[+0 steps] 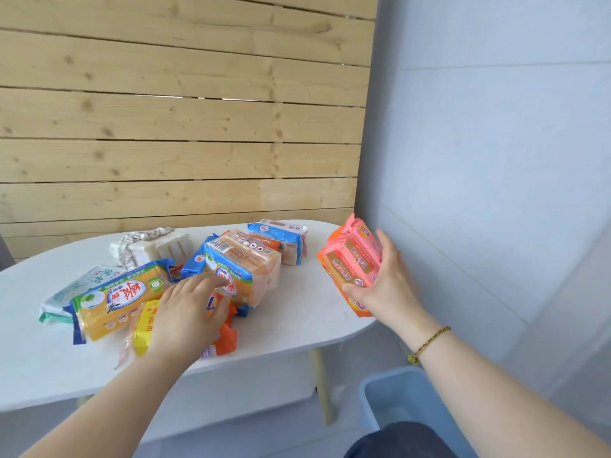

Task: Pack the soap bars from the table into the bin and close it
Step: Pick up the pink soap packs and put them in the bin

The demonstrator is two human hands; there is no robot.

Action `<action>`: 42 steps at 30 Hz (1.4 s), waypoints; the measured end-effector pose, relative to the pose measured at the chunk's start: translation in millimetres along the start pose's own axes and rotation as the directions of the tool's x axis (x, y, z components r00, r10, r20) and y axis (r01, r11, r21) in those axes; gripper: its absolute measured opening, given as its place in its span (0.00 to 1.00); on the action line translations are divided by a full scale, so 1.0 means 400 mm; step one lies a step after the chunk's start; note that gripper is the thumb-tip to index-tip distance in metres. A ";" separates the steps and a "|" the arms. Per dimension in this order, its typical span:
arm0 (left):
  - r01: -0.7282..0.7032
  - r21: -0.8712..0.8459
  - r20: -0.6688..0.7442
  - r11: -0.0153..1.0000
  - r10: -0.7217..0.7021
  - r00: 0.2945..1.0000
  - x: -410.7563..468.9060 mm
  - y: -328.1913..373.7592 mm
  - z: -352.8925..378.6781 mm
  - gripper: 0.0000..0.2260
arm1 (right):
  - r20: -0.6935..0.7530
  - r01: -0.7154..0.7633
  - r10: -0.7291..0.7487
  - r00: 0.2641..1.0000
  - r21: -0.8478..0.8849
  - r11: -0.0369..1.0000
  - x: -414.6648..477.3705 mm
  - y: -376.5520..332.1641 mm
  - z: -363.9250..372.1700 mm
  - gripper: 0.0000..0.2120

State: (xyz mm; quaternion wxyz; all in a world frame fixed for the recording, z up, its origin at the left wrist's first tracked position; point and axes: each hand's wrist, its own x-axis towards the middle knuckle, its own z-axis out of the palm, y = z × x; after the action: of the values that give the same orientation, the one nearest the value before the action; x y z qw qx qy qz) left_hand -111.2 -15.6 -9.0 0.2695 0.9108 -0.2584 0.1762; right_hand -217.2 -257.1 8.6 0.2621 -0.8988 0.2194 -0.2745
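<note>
Rightward, pink soap packs (352,262) in curled right hand (386,285); left hand (188,312) flat on the soap pile (115,299).

The left forearm (109,398) and the right forearm (496,385) are bare along all of their visible length, and the left grip (188,312) and right grip (386,289) are bare too. Round the right wrist runs a thin bracelet (429,340), a fine golden strand with darker flecks, beads or links, too small to tell which, with a small yellow-green charm (413,358) on the wrist's underside. At the bottom edge of the view shows a rounded patch of dark blue-grey clothing (403,439), its kind unclear
</note>
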 end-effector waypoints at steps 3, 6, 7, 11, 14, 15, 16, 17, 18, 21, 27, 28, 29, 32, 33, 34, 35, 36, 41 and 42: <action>-0.195 -0.161 -0.030 0.967 0.193 0.981 -0.025 0.109 0.003 0.08 | 0.029 -0.077 0.075 0.997 0.086 0.993 -0.038 0.048 -0.045 0.47; -0.262 -0.372 0.105 0.891 0.320 0.941 -0.055 0.217 0.050 0.06 | 0.046 -0.129 0.125 0.991 0.095 0.987 -0.079 0.109 -0.083 0.46; -0.262 -0.403 0.169 0.877 0.353 0.920 -0.067 0.245 0.076 0.09 | 0.050 -0.144 0.140 0.989 0.090 0.985 -0.092 0.129 -0.094 0.45; -0.233 -0.441 0.349 0.867 0.405 0.845 -0.101 0.296 0.222 0.08 | 0.086 -0.211 0.206 0.975 0.057 0.976 -0.140 0.221 -0.118 0.41; -0.172 -0.412 0.474 0.895 0.372 0.798 -0.113 0.303 0.345 0.07 | 0.092 -0.274 0.268 0.959 0.067 0.959 -0.167 0.302 -0.108 0.39; -0.164 -0.388 0.526 0.907 0.364 0.769 -0.117 0.302 0.384 0.08 | 0.107 -0.293 0.284 0.953 0.082 0.952 -0.176 0.327 -0.099 0.39; -0.165 -0.357 0.574 0.919 0.355 0.738 -0.122 0.301 0.424 0.09 | 0.131 -0.321 0.308 0.942 0.094 0.943 -0.186 0.354 -0.085 0.39; -0.171 -0.324 0.621 0.931 0.345 0.704 -0.127 0.303 0.473 0.11 | 0.158 -0.350 0.332 0.930 0.104 0.931 -0.195 0.391 -0.066 0.38; -0.177 -0.294 0.662 0.939 0.334 0.671 -0.131 0.301 0.512 0.13 | 0.184 -0.370 0.345 0.920 0.124 0.921 -0.207 0.419 -0.045 0.37; -0.174 -0.212 0.775 0.962 0.274 0.570 -0.144 0.288 0.617 0.22 | 0.261 -0.450 0.400 0.878 0.173 0.876 -0.242 0.496 0.033 0.34; -0.111 -0.125 0.860 0.986 0.163 0.483 -0.153 0.249 0.756 0.42 | 0.356 -0.669 0.601 0.715 0.098 0.737 -0.291 0.624 0.214 0.39; -0.107 -0.121 0.870 0.987 0.158 0.467 -0.152 0.249 0.778 0.44 | 0.372 -0.710 0.639 0.674 0.085 0.699 -0.299 0.648 0.245 0.42; -0.113 -0.120 0.880 0.986 0.158 0.448 -0.151 0.251 0.794 0.46 | 0.386 -0.748 0.671 0.633 0.080 0.659 -0.306 0.664 0.273 0.45; -0.138 -0.122 0.917 0.983 0.165 0.362 -0.148 0.258 0.845 0.51 | 0.376 -0.852 0.772 0.512 0.105 0.513 -0.318 0.701 0.354 0.49; -0.149 -0.117 0.929 0.982 0.161 0.332 -0.146 0.259 0.856 0.52 | 0.366 -0.880 0.804 0.468 0.116 0.460 -0.317 0.706 0.376 0.49; -0.164 -0.110 0.942 0.980 0.155 0.299 -0.147 0.256 0.874 0.53 | 0.359 -0.903 0.830 0.427 0.126 0.410 -0.316 0.714 0.403 0.49; -0.176 -0.104 0.949 0.979 0.151 0.278 -0.149 0.254 0.881 0.53 | 0.353 -0.919 0.849 0.394 0.129 0.373 -0.316 0.716 0.419 0.49; -0.179 -0.104 0.953 0.978 0.150 0.264 -0.152 0.248 0.892 0.53 | 0.353 -0.930 0.861 0.366 0.122 0.346 -0.314 0.721 0.438 0.49; -0.121 -0.174 0.935 0.977 0.202 0.292 -0.155 0.209 0.927 0.53 | 0.338 -0.958 0.896 0.286 0.071 0.279 -0.293 0.754 0.491 0.47; -0.113 -0.189 0.925 0.975 0.215 0.312 -0.154 0.204 0.928 0.52 | 0.335 -0.961 0.902 0.273 0.063 0.268 -0.288 0.756 0.495 0.46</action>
State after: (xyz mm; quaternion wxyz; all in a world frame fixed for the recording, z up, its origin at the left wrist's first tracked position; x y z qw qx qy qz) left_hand -139.4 -267.2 -298.7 0.0913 0.8003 -0.4649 -0.3676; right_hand -259.2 -357.4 -355.0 0.5090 -0.5768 0.6387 0.0157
